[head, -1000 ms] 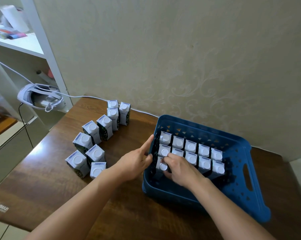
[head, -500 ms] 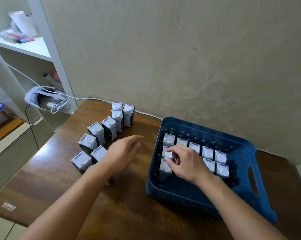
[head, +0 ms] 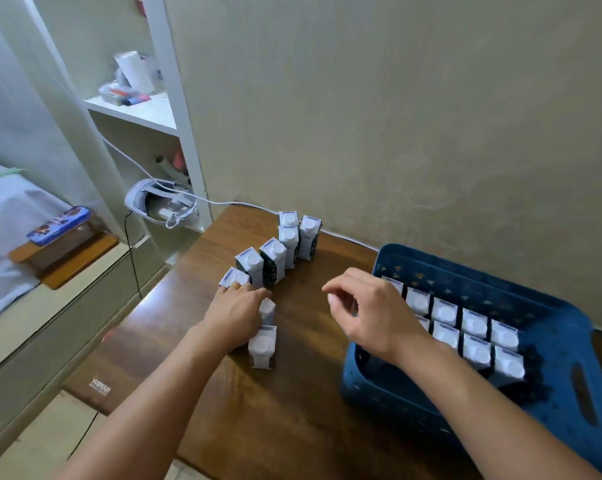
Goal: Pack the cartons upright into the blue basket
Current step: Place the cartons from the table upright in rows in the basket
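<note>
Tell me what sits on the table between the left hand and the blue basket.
Head view: only bare brown wooden tabletop between the left hand and the blue plastic basket; the right hand hovers above that stretch.

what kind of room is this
Most likely a bedroom or small room at home: a bed with a pale sheet at left, a white shelving unit holding odds and ends, and a VR headset beside the wooden table.

Left hand (head: 237, 315) covers a carton (head: 267, 310) — only its right edge shows, so grip can't be told. Right hand (head: 375, 315) hides the basket's (head: 552, 320) near-left cartons; whether its curled fingers (head: 337, 289) hold anything is unclear. Basket cut off at the right edge. Carton print too small to read.
</note>
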